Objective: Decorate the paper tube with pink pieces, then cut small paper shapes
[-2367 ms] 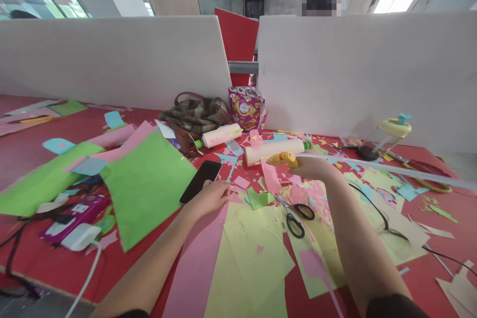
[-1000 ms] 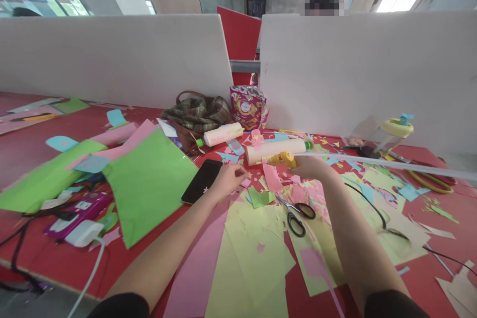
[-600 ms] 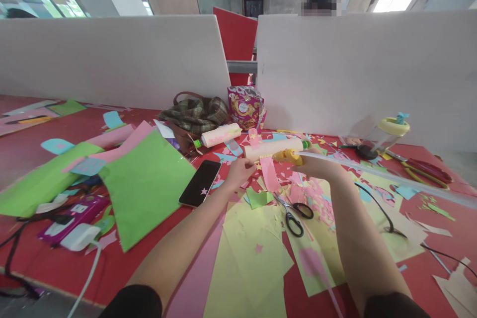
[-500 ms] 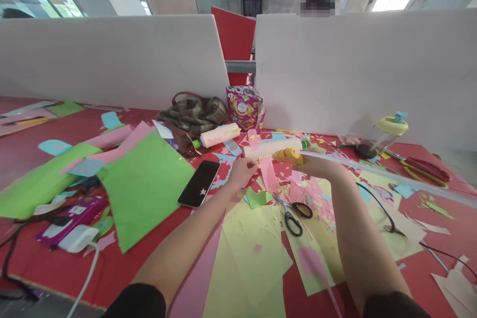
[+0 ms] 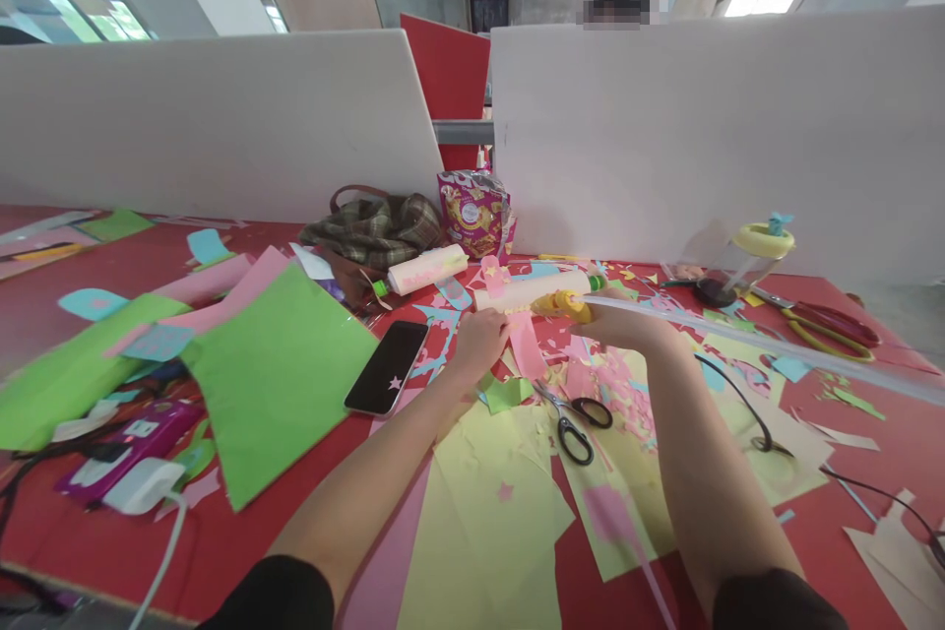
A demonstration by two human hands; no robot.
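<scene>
In the head view, my right hand (image 5: pixel 616 320) is closed around a yellow hot glue gun (image 5: pixel 562 305). A long clear glue stick (image 5: pixel 709 320) runs out of its back to the right. The nozzle points left, towards my left hand (image 5: pixel 483 340), whose fingers are pinched together low over the table. What they hold is too small to make out. Just behind both hands lies a cream paper-wrapped cylinder (image 5: pixel 535 290) with a green cap at its right end. A pink paper strip (image 5: pixel 527 345) lies between the hands. Black-handled scissors (image 5: pixel 574 423) rest nearer to me.
A phone (image 5: pixel 388 369), green sheet (image 5: pixel 281 384) and purple power strip (image 5: pixel 129 453) lie to the left. Yellow paper (image 5: pixel 487 512) covers the front middle. A snack bag (image 5: pixel 474 217) stands before white panels (image 5: pixel 701 138). At right are a clear jar (image 5: pixel 745 261) and red-handled shears (image 5: pixel 831 320).
The view has turned slightly to the right. My left hand has shifted a little to the right, closer to the glue gun. The right hand keeps its hold on the glue gun.
</scene>
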